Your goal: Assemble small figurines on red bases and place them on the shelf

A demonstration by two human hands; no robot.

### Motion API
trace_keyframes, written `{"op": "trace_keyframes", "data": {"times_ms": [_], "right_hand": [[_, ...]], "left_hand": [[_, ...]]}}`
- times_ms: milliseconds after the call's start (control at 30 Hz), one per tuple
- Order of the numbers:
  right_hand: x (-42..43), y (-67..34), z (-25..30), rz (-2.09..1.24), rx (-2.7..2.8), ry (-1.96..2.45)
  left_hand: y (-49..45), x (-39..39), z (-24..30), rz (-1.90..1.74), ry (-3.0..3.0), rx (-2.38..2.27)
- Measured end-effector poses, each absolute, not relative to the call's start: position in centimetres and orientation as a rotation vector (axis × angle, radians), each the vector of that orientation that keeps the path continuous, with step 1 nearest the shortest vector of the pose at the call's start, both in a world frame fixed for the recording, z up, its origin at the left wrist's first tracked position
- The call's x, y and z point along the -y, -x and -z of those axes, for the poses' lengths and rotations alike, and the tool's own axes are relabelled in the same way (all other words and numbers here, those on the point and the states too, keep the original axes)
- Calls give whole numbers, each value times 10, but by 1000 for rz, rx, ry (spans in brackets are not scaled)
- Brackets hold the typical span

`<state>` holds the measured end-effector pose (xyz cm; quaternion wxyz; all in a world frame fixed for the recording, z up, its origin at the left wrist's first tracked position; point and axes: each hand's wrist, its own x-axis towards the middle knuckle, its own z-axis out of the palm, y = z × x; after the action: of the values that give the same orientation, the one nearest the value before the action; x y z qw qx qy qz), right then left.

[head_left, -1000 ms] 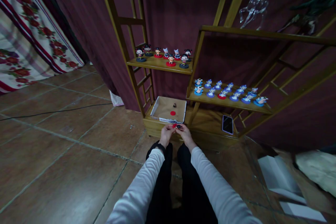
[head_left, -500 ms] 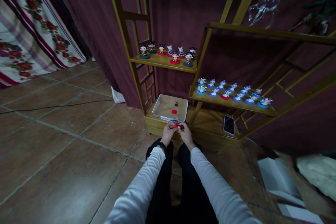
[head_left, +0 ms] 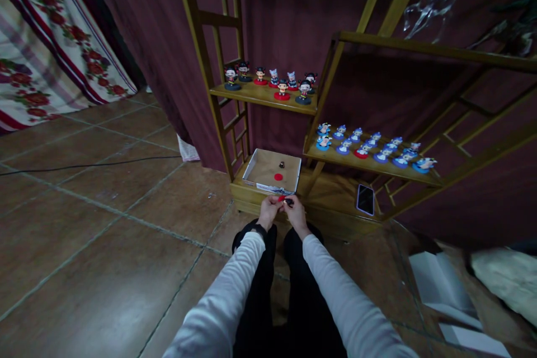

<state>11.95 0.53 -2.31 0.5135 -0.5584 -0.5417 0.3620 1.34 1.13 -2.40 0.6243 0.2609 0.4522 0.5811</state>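
Note:
My left hand (head_left: 268, 211) pinches a round red base (head_left: 281, 198) just in front of the box. Close against it, my right hand (head_left: 296, 213) grips a small dark-haired figurine (head_left: 288, 201). Base and figurine meet between my fingertips, but I cannot tell whether they are joined. In the shallow cardboard box (head_left: 255, 174) lie another red disc (head_left: 278, 177) and a small dark figurine piece (head_left: 281, 165).
Figurines on round bases stand on the upper left shelf (head_left: 264, 95) and the right shelf (head_left: 335, 154). A phone (head_left: 365, 199) lies on the low wooden ledge. A glass deer (head_left: 432, 5) stands high right. White box parts (head_left: 444, 285) rest on the floor.
Both hands stay together before the box, with the figurine and red base shifting slightly between the fingers. The camera view has moved a little.

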Motion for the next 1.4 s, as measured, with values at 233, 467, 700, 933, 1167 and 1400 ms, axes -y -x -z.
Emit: {"op": "trace_keyframes", "data": {"times_ms": [233,467,700,933,1167,1400], "right_hand": [[-6,-117,19,-1176,1073,1237],[-9,-119,17,-1254,1036,1222],[-14,-119,21,-1290,968,1159],[-15,-122,22,-1315,916,1241],[-17,-123,26,-1351,854,1246],[-16,-126,23,-1398,768,1092]], "left_hand": [[-6,-10,12,-1211,-353,-1010],[-3,-13,11,-1113,-325,-968],[-1,-16,14,-1069,-351,-935],[-2,-19,15,-1071,-341,-964],[-7,-20,18,-1111,-364,-1036],[-4,-19,15,-1095,-377,-929]]}}
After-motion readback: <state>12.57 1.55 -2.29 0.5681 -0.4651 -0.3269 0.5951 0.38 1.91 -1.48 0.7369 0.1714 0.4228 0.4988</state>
